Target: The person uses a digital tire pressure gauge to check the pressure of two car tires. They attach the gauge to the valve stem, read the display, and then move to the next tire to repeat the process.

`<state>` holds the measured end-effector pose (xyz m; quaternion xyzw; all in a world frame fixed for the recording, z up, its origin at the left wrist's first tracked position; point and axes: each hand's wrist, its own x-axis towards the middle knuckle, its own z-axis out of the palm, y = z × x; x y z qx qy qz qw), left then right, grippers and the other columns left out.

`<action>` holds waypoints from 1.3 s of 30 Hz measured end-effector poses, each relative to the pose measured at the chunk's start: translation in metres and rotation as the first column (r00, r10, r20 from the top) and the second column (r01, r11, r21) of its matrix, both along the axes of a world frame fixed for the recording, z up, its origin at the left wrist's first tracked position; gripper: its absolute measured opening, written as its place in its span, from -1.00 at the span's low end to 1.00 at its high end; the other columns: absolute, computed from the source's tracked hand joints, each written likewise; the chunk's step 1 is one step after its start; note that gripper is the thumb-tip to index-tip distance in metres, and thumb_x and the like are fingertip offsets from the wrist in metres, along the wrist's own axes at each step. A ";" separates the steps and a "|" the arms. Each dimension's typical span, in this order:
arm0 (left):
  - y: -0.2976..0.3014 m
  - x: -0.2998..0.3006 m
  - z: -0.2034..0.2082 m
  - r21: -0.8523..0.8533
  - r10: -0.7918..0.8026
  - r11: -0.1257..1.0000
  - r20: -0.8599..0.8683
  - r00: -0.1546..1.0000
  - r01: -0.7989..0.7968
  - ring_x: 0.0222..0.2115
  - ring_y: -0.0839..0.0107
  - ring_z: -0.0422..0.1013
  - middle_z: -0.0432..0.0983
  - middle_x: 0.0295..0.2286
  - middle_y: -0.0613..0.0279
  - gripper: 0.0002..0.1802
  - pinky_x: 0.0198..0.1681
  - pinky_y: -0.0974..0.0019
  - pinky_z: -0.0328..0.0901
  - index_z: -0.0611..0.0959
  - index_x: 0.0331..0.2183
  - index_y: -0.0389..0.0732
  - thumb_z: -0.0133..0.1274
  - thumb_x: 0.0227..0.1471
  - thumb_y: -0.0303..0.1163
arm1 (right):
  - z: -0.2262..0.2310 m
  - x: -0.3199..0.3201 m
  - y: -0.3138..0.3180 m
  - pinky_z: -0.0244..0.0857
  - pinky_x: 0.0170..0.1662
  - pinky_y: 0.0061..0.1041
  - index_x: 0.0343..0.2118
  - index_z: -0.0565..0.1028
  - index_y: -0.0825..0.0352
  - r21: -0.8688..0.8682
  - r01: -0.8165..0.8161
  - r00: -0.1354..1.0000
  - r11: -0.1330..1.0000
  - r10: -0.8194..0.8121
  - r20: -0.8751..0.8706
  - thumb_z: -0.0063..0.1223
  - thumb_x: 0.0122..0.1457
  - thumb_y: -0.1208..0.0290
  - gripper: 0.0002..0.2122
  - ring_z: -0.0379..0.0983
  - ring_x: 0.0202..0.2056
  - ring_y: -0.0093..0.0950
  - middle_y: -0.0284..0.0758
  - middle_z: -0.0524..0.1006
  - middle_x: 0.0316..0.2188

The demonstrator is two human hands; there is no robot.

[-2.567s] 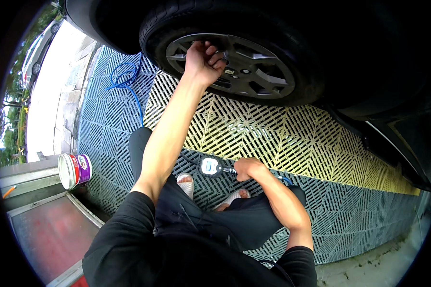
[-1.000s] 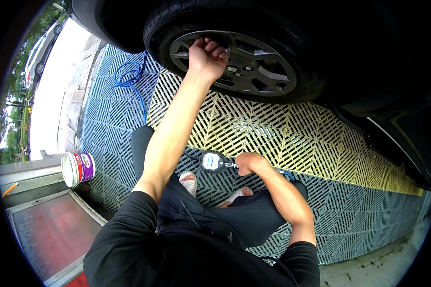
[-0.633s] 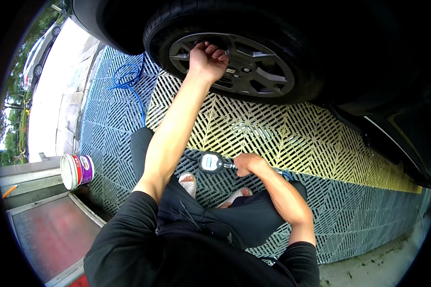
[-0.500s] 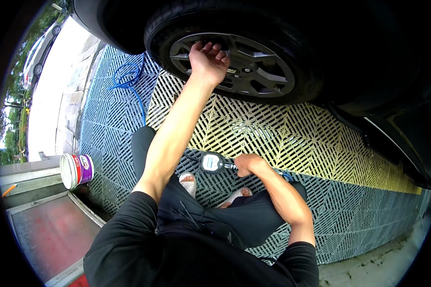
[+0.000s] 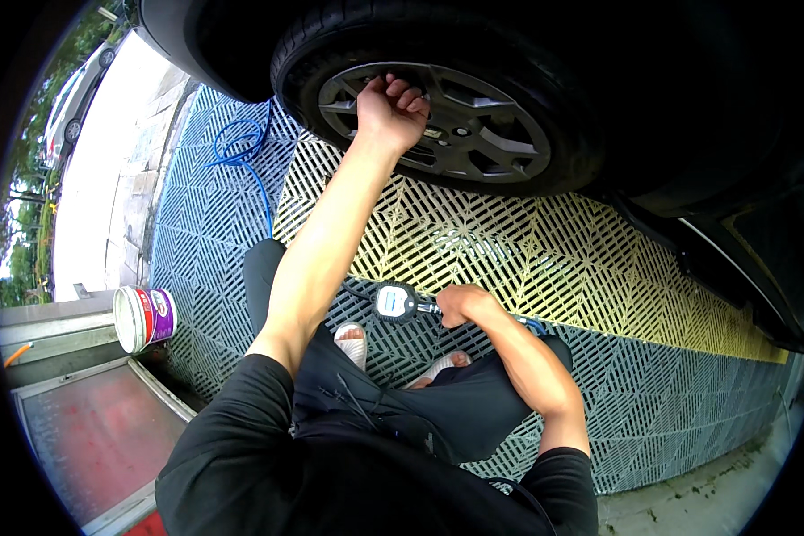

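My left hand [image 5: 391,114] is at the upper left of a dark alloy wheel [image 5: 500,136], its fingers curled in toward the rim. What those fingers pinch, if anything, is hidden behind them. Around the wheel runs a black tyre [image 5: 297,94]. Low between my knees, my right hand [image 5: 462,305] is wrapped round the handle of a digital tyre inflator gauge [image 5: 395,301]. The gauge has a black casing and a lit, pale display facing up. A dark hose [image 5: 355,292] leaves its left side and passes behind my left forearm.
Grey-blue and yellow slatted floor tiles [image 5: 545,255] lie under me. A blue air hose [image 5: 241,159] is coiled left of the tyre. At the left stand a white, red and purple bucket [image 5: 148,319] and a metal-framed panel [image 5: 107,438]. The dark car body [image 5: 724,134] overhangs the right.
The fingers of my left hand have curled in slightly at the wheel. My right hand and the gauge have stayed nearly in place.
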<state>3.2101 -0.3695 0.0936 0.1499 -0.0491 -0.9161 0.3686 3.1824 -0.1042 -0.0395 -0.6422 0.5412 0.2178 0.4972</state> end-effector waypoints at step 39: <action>-0.012 -0.003 -0.005 0.003 -0.166 0.986 0.011 0.986 0.166 -0.73 0.54 -0.01 0.04 -0.74 0.48 -0.68 -0.66 0.45 -0.07 0.36 -0.55 -0.06 -0.32 0.22 -0.24 | -0.011 0.003 -0.002 0.41 -0.34 -0.29 -0.38 0.62 0.41 0.032 0.001 0.999 0.999 0.000 -0.039 0.19 -0.07 0.36 -0.77 0.56 -0.42 -0.30 -0.17 0.60 -0.46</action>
